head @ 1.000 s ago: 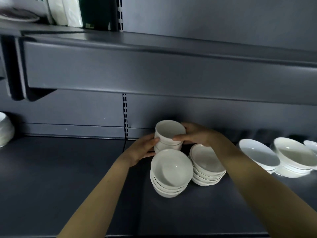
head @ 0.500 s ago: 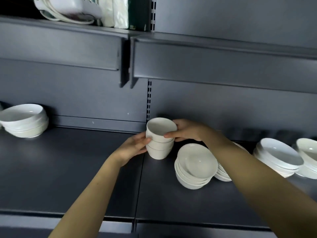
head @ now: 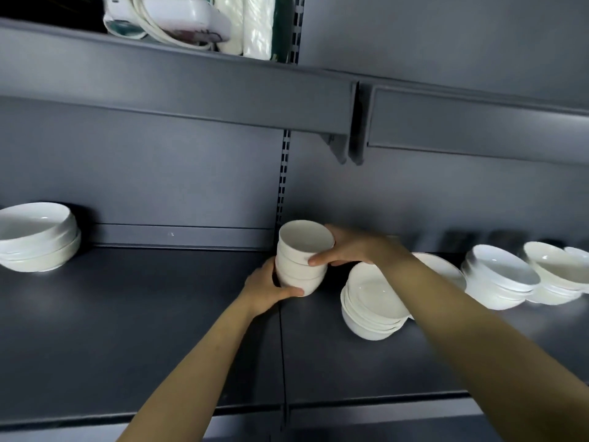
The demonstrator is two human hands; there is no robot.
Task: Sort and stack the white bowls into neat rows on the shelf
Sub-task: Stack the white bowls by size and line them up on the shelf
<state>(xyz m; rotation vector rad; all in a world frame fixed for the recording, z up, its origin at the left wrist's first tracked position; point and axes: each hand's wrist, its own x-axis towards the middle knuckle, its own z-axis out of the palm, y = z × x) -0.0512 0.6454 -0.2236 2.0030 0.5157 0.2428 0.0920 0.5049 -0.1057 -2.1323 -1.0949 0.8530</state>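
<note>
Left hand [head: 266, 290] clamped on lower side of small deep-bowl stack [head: 301, 256], thumb under base. Right hand [head: 349, 248] grips stack's upper right side, thumb across front. Stack sits near back of dark shelf [head: 143, 330], at panel seam. Shallow-bowl stack [head: 371, 303] just right; more bowl stacks [head: 500, 277] further right; wide-bowl stack [head: 36, 237] far left.
</note>
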